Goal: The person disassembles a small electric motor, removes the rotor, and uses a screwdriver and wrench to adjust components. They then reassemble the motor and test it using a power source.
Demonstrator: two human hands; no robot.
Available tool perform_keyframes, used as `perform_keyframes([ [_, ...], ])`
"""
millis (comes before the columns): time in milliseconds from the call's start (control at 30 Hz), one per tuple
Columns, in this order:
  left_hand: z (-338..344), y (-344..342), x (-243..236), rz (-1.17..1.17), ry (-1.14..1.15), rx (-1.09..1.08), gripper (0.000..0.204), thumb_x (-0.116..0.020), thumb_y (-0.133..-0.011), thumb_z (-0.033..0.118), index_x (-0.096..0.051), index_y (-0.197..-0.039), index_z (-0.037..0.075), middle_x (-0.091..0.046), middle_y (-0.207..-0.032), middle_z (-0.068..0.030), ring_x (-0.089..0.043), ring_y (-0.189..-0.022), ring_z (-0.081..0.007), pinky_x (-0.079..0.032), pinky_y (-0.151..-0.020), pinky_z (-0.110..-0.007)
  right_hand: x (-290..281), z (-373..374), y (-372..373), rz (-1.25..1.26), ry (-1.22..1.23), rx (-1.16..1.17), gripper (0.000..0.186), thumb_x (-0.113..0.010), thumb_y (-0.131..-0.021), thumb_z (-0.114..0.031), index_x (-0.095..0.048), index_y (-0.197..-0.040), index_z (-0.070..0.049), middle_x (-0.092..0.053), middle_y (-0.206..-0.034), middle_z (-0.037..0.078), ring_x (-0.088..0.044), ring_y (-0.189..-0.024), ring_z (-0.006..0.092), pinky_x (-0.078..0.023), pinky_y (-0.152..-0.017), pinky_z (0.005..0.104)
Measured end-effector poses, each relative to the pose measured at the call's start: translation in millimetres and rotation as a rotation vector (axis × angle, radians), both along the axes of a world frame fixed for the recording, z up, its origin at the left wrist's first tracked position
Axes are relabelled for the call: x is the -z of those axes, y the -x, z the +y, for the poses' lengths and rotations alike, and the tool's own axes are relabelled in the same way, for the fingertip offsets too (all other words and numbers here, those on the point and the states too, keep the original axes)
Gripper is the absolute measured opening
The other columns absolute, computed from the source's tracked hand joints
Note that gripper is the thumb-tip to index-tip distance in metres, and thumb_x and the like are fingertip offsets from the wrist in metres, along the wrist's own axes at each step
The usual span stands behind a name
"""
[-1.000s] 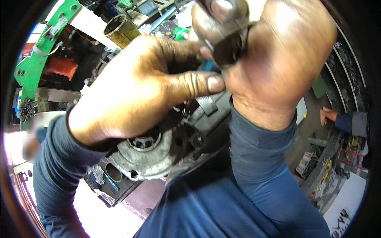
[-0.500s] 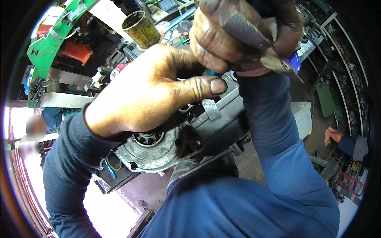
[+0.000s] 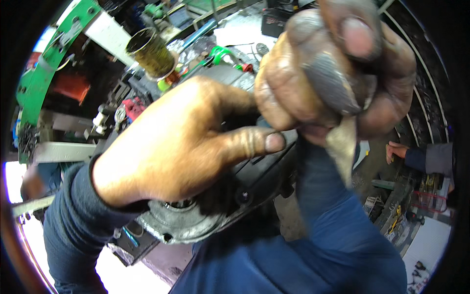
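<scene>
Shifted rightward since the earlier frame, the right hand [image 3: 338, 71] closes around a grey textured piece [image 3: 329, 84]. The left hand [image 3: 178, 144], its hold hidden, curls above the metal housing [image 3: 188, 225] near the dark table's near corner. A loose pinch could drop the piece.

Two bare hands [image 3: 171, 142] [image 3: 338, 63], one co-worker's hand [image 3: 395, 151], one grey strip [image 3: 331, 84], one metal housing [image 3: 188, 226], one yellowish can [image 3: 152, 55]

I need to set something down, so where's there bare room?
A floor patch shows between the white box and co-worker's hand; at lower right, the white panel looks bare above the dark pieces. It's crowded around the can and green bottle.
</scene>
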State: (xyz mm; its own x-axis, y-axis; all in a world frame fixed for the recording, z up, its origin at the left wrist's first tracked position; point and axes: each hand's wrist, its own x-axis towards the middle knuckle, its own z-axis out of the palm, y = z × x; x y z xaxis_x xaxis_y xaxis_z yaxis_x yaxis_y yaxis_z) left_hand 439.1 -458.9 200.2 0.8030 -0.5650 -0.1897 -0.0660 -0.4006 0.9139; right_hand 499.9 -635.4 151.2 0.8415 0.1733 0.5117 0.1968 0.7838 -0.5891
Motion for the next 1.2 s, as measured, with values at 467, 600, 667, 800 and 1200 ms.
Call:
perform_keyframes([
  [467,5,14,-1,0.029,-0.062,-0.221,0.041,-0.08,-0.088,0.016,-0.058,-0.122,0.005,-0.065,-0.107,-0.0031,-0.064,-0.094,-0.0167,-0.054,-0.087,-0.033,-24,10,-3,-0.215,-0.125,-0.523,0.007,-0.066,-0.088,-0.007,-0.067,-0.086,-0.001,-0.067,-0.078,0.009,-0.066,-0.068,0.0168,-0.055,-0.062,0.0315],
  [600,33,39,-9,-0.274,-0.047,-0.481,0.045,-0.078,-0.087,0.014,-0.06,-0.127,0.003,-0.068,-0.112,-0.0064,-0.067,-0.101,-0.0176,-0.055,-0.09,-0.036,-69,45,-19,-0.951,-0.279,0.627,0.005,-0.069,-0.08,-0.01,-0.069,-0.082,-0.006,-0.068,-0.075,0.007,-0.067,-0.068,0.0204,-0.054,-0.066,0.0338],
  [667,44,63,-13,-0.531,0.047,-0.732,0.042,-0.075,-0.09,0.017,-0.06,-0.127,0.003,-0.068,-0.112,-0.0063,-0.067,-0.101,-0.0174,-0.055,-0.089,-0.036,-100,70,-9,-0.942,-0.283,0.762,0.004,-0.072,-0.075,-0.012,-0.07,-0.078,-0.01,-0.068,-0.072,0.007,-0.068,-0.07,0.0232,-0.055,-0.069,0.0366],
  [800,69,128,-21,-0.644,0.028,-0.993,0.036,-0.067,-0.096,0.022,-0.061,-0.127,0.003,-0.068,-0.112,-0.006,-0.066,-0.1,-0.0169,-0.055,-0.087,-0.034,-131,96,69,-0.944,0.083,0.798,0.012,-0.069,-0.072,-0.023,-0.071,-0.073,-0.011,-0.066,-0.075,0.011,-0.064,-0.077,0.034,-0.051,-0.075,0.0481],
  [1200,114,292,100,-0.214,0.522,-1.492,0.043,-0.048,-0.111,0.044,-0.066,-0.109,0.005,-0.064,-0.08,-0.0007,-0.059,-0.063,-0.0106,-0.047,-0.055,-0.026,-63,70,148,-0.831,0.578,0.241,0.054,-0.081,-0.079,-0.024,-0.064,-0.123,0.004,-0.069,-0.107,0.022,-0.068,-0.094,0.036,-0.054,-0.087,0.044],
])
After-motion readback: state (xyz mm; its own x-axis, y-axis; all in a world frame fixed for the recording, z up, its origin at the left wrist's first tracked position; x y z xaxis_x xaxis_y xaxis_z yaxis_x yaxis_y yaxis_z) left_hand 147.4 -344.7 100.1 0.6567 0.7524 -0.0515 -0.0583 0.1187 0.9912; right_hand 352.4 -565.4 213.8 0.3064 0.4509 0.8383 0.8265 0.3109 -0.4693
